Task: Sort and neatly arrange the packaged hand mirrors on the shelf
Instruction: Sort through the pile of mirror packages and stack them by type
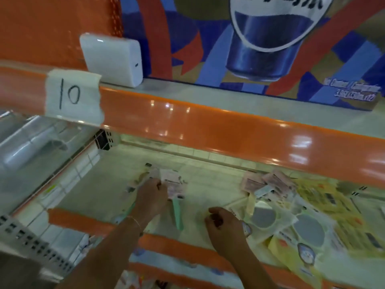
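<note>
Head view, blurry: my left hand is down on a small pile of packaged hand mirrors at the middle of the shelf, fingers curled onto the top pack; grip looks closed on it, exact finger hold not clear. One green mirror handle sticks out toward me just beside that hand. My right hand sits near the shelf front, fingers loosely curled; I cannot tell whether it holds anything. Just right of it lie cream packs with round mirrors, overlapping, and behind them a loose heap of pinkish packs. Orange rail of the shelf above overhangs the back of the work area. Paper tag marked "10" is taped to that rail; a white box sits above it.
</note>
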Motion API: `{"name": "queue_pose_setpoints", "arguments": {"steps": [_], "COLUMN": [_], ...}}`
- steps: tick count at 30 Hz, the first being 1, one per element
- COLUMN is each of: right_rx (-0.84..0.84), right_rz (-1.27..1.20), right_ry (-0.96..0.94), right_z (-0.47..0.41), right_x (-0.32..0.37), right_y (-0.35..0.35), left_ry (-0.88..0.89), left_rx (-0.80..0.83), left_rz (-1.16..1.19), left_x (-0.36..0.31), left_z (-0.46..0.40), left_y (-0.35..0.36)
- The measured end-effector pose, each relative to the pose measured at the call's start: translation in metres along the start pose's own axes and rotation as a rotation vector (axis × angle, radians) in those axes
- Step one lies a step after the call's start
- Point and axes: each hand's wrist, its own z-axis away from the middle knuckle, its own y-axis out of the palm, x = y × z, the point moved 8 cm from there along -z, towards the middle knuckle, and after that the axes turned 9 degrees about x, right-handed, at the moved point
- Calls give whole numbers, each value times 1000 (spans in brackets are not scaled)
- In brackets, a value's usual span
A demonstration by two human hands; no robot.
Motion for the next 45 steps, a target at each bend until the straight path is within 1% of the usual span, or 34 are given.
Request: {"name": "queue_pose_setpoints", "arguments": {"steps": [1,4,6,8,11,13,16,18,20,21,24,27,29,31,33,38,41,45], "right_rx": [8,18,12,6,-4,-25,-53,-65,-84,-103,-157,-189,-218,-240,-262,-305,-317,-337], "right_rz": [11,59,81,72,65,57,65,62,43,29,5,-21,-22,-17,-23,-9,-24,-49], "right_ry": [0,10,6,5,14,4,27,47,67,74,112,149,156,166,170,170,181,184], "right_z": [0,-2,-1,0,3,6,10,11,14,15,22,28,31,35,40,53,57,61], "right_x": [2,4,6,6,5,5,2,-4,-11,-16,-33,-51,-60,-69,-79,-97,-107,-118], "right_y": [4,10,11,10,6,0,-12,-19,-28,-33,-50,-66,-77,-88,-99,-126,-139,-154], "left_ry": [-1,-5,12,38,-35,-84,-114,-55,133,220,306,441,495,548,602,677,644,545], "left_rx": [2,23,1,15,82,69,10,-61,-131,-124,58,204,304,357,351,327,300,322], "left_rz": [-20,43,-20,-117,-241,-290,-294,-361,-438,-460,-446,-387,-340,-311,-347,-469,-555,-605], "left_x": [4,16,20,20,27,31,26,5,-29,-44,-72,-98,-113,-131,-151,-191,-203,-211], "left_z": [-1,-2,-2,-3,-4,-4,-1,4,13,16,18,18,21,24,26,29,25,18], "left_y": [-4,-11,-17,-18,-14,-15,-17,-19,-12,-3,36,82,113,139,158,195,211,228]}}
